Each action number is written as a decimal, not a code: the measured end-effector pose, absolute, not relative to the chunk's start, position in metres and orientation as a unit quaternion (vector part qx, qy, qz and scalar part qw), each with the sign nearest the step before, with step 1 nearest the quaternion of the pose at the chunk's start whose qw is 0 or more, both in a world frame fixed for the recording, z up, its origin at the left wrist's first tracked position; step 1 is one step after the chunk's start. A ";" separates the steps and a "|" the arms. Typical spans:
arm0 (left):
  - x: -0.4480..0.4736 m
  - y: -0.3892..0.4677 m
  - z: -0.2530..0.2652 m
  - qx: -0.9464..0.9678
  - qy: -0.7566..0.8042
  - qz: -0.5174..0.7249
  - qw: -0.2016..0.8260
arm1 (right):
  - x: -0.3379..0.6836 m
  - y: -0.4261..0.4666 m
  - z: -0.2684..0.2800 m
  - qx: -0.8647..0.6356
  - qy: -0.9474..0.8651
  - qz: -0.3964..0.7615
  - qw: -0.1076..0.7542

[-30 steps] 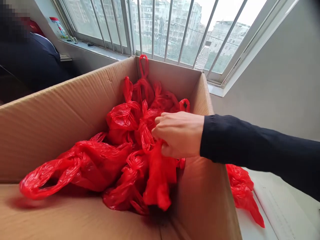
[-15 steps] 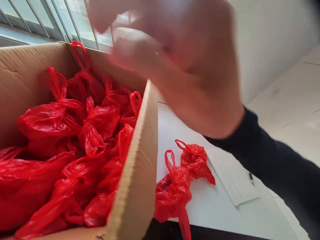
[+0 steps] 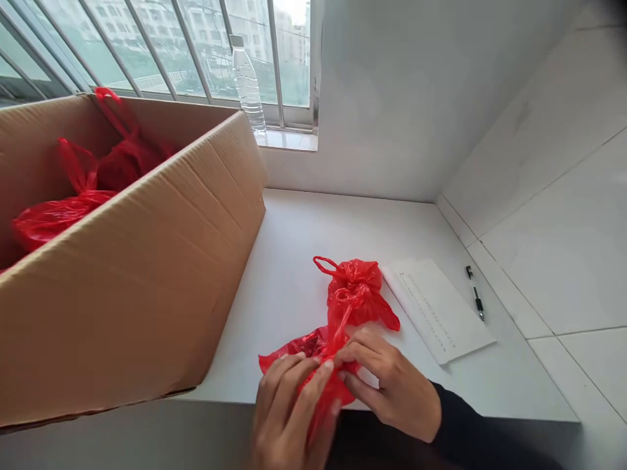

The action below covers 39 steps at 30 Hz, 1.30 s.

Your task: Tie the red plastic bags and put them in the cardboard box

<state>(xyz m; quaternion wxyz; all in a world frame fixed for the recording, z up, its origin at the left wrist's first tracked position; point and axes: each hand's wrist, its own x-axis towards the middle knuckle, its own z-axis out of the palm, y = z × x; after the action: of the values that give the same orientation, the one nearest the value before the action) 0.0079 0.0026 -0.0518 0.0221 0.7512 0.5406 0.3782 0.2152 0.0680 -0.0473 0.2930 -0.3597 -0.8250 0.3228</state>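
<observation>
Head view: both hands, left (image 3: 289, 408) and right (image 3: 392, 385), grip a red bag (image 3: 313, 349) beside the bag-filled cardboard box (image 3: 147, 281).

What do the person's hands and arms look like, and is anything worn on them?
Both the left hand and the right hand are bare, with no gloves or rings showing. The right arm wears a black long sleeve ending at the wrist; the left arm is out of view.

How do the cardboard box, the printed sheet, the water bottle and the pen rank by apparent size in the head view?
1. cardboard box, by far the largest, though also nearest the camera.
2. printed sheet.
3. water bottle, far off on the sill, so its rank against the sheet is unsure.
4. pen, smallest.
</observation>
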 end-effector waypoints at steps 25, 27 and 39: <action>0.021 0.019 -0.053 0.711 0.573 0.399 0.084 | 0.258 0.037 -0.046 -0.525 -0.677 0.358 0.372; 0.011 0.019 -0.051 0.664 0.614 0.416 0.091 | 0.265 0.038 -0.045 -0.553 -0.631 0.358 0.410; 0.026 0.004 -0.023 0.647 0.605 0.441 0.144 | 0.233 0.009 -0.016 -0.361 -0.734 0.238 0.524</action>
<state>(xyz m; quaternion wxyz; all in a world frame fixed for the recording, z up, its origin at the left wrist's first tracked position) 0.0259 0.0042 -0.0228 0.1444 0.6470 0.6050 0.4410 0.2327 0.0094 -0.0160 0.5236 -0.3606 -0.7342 0.2381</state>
